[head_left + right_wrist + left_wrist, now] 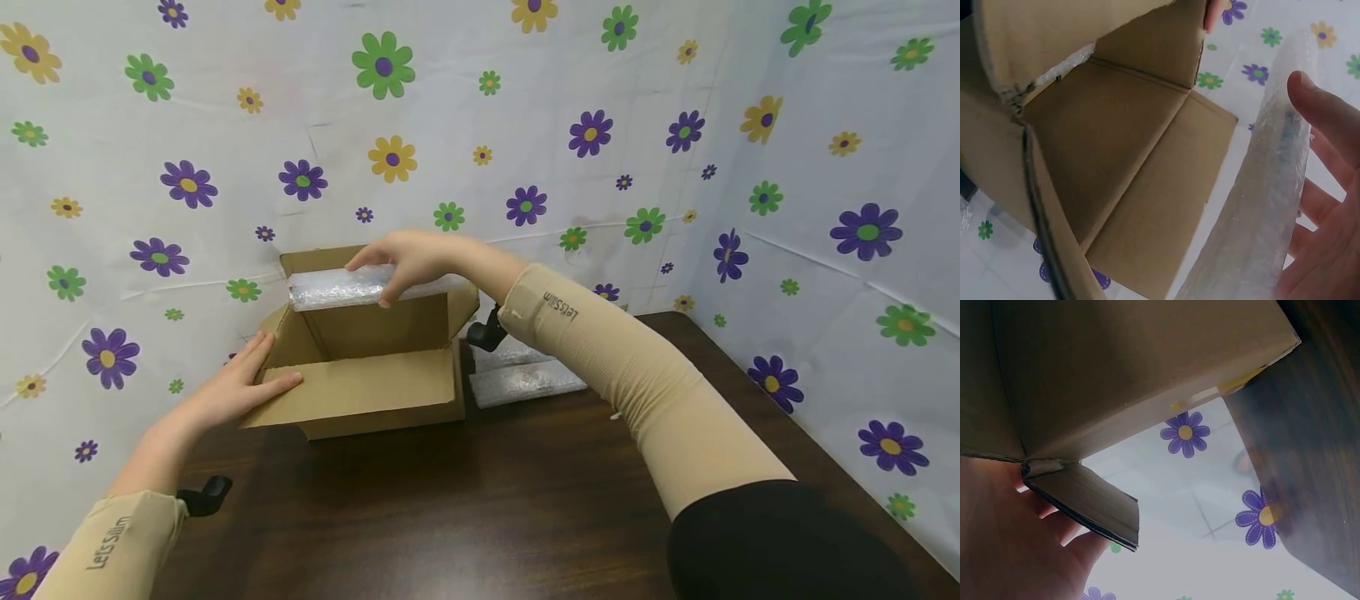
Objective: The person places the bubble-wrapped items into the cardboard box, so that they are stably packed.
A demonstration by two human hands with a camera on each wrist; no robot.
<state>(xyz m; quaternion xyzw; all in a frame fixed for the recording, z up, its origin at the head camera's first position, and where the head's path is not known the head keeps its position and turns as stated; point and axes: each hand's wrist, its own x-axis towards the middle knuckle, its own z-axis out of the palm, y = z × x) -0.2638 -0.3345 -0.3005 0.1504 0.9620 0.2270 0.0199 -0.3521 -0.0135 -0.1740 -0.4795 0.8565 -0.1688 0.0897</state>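
An open cardboard box (pixel 375 387) stands on the table with its flaps spread. My left hand (pixel 228 392) grips its left front corner, thumb over the front flap and fingers outside the left flap (pixel 1085 500). Over the opening, by the back flap, my right hand (pixel 420 258) holds a long, flat bubble-wrapped package (pixel 337 287). In the right wrist view the thumb lies on one face of the package (pixel 1254 200) and the fingers reach behind it. What the wrap contains is hidden. More bubble wrap (pixel 1069 65) shows inside the box, partly covered by a flap.
Further bubble-wrapped packages (pixel 528 382) lie to the right of the box. The dark wooden table (pixel 420 508) extends in front, and a flower-patterned cloth (pixel 450 125) hangs close behind and along the right side.
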